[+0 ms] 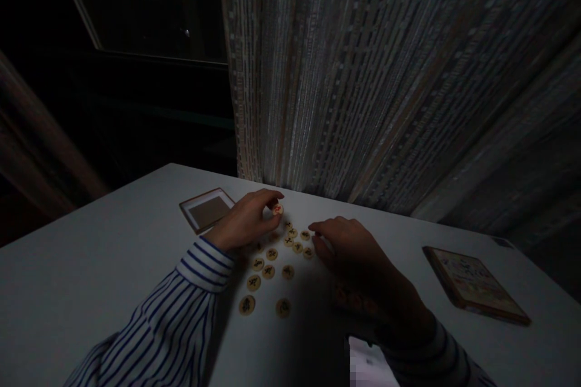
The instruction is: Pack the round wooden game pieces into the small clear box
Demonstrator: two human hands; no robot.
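Between the thumb and forefinger of my left hand [247, 217] is a round piece with a red character [278, 209]. My right hand [345, 242] hovers just right of the group of pieces, its thumb and forefinger apart at the tips with nothing visible between them. Several round wooden pieces with dark characters, among them one at the front left [247, 305] and one farther back [305, 234], lie on the white table [136, 254] between and below my hands. A few reddish pieces [356, 300] sit in shadow under my right forearm.
An open shallow box [206, 210] with a wooden rim is at the back left, beside my left hand. On the right lies a wooden-edged box or lid [474, 284] with a printed face. A lit screen [370, 364] shows at the bottom edge. Curtains [318, 72] hang behind the table.
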